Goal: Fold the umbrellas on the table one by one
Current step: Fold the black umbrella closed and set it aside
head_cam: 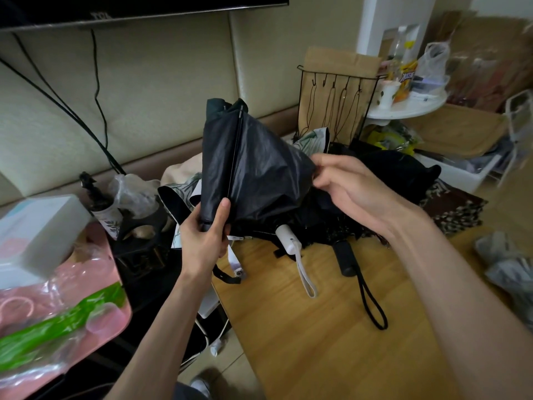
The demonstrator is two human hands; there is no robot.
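We hold a black umbrella (248,168) up above the far left corner of the wooden tabletop (317,342), its tip pointing up and away from us and its cloth hanging loose in a half-collapsed cone. Our left hand (202,238) grips the umbrella's lower end, fingers curled round the bunched cloth and the thumb lying upward along a rib. Our right hand (346,183) is at the right edge of the cloth, level with the middle of the cone, and its thumb and fingertips pinch a fold there. The two hands are well apart, with the cloth spread between them.

Just beneath the held umbrella a heap of umbrellas (389,180) lies on the far part of the tabletop. A white handle (288,241) with a pale wrist loop sticks out of it toward us. Just to its right is a black handle (344,259) with a black cord loop trailing nearer.
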